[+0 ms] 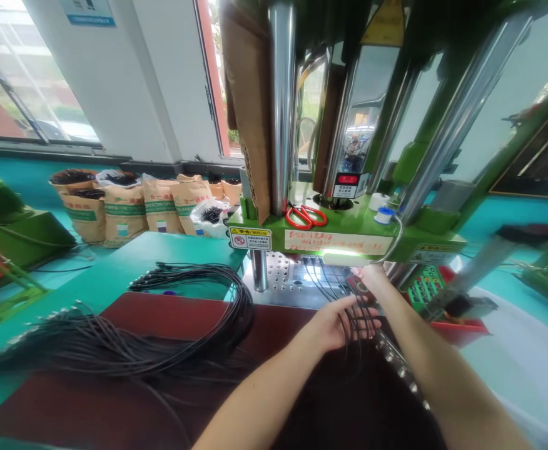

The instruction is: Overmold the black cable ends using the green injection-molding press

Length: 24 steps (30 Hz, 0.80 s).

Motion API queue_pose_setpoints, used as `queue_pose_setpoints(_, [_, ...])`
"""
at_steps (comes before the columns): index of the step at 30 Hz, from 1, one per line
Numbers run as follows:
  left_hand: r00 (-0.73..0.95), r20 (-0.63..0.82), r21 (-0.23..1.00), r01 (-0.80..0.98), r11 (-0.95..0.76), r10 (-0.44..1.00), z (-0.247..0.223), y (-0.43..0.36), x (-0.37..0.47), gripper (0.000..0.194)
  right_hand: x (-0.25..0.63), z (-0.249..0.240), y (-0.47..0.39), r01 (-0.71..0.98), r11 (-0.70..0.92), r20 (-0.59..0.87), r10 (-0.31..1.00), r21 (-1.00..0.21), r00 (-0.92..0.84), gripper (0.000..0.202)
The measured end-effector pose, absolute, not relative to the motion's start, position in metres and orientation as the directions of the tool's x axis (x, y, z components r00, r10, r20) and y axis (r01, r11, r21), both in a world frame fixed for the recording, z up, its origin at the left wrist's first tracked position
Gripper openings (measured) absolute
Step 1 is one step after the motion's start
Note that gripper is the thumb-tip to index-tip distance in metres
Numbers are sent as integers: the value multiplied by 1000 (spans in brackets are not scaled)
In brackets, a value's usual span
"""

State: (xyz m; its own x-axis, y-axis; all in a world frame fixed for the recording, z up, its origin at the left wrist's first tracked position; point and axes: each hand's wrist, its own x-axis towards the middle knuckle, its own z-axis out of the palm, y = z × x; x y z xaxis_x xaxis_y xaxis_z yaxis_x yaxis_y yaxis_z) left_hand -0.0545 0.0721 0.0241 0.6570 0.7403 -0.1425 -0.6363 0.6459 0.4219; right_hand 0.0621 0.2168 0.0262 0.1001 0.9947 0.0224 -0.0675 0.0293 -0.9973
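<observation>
In the head view, my left hand (344, 322) is palm up just in front of the green machine, its fingers curled around several thin black cables (324, 284). These run from the lit metal plate under the machine head to my fingers, and their loose ends hang below the hand. My right hand (366, 274) reaches past the left one, under the machine's front edge beside the cables. Its fingers are mostly hidden there, so I cannot tell what they hold. A large bundle of black cables (171, 350) with metal ends lies looped on the bench to the left.
The green machine head (311, 240) hangs low over the metal plate (278, 275), with steel columns on both sides. Red-handled scissors (306, 217) and a tape spool (385, 215) rest on it. A green button panel (426, 287) is at right. Paper sacks (124, 209) stand behind.
</observation>
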Motion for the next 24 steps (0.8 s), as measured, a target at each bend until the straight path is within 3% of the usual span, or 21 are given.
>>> queue_pose_setpoints(4, [599,-229,335,-691,640,767,44,50,-48,18,64,28,196,-125,58,36,985,-990,169,22])
queue_pose_setpoints(11, [571,-313,138,-763,631,759,50,15,-58,29,50,29,165,-145,76,46,979,-986,197,15])
queue_pose_setpoints(18, [683,-206,247,-657,713,701,34,-66,-56,18,41,17,153,-122,19,-5,982,-992,191,16])
queue_pose_setpoints(24, [508,-166,308,-788,534,845,55,-87,-96,18,40,14,149,-13,47,45,992,-999,119,18])
